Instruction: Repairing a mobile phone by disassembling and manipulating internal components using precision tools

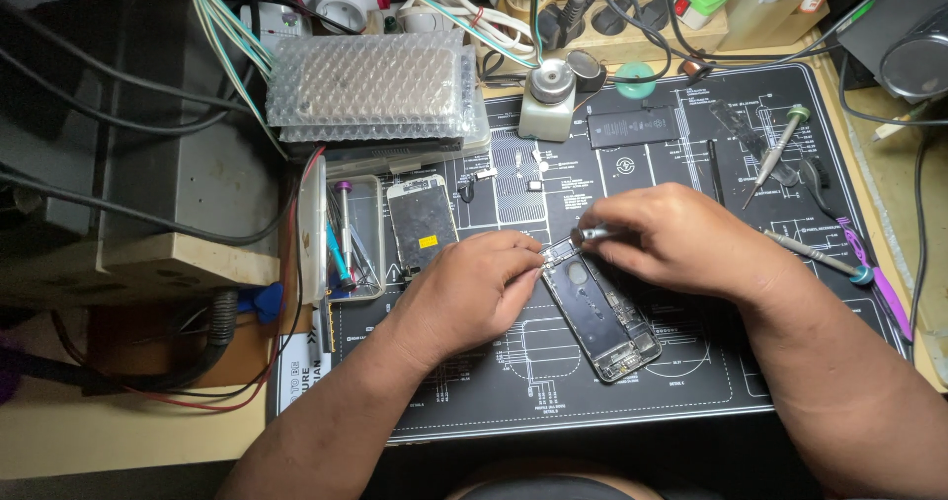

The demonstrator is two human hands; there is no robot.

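An opened phone body point(604, 319) lies tilted on the black repair mat point(691, 382), its insides showing. My left hand point(474, 288) rests on the mat at the phone's upper left edge, fingertips pinched against that edge. My right hand point(681, 238) is closed on a small screwdriver point(591, 232), whose grey handle pokes out to the left, with the tip down at the phone's top end. A detached phone screen point(422, 222) lies face down to the left of my left hand.
A clear tray of tools point(348, 238) stands at the mat's left edge. A phone battery point(632, 127), two screwdrivers point(775, 154) and a purple pry tool point(879, 278) lie at the back right. Bubble-wrapped items point(370, 85) and tangled cables fill the back.
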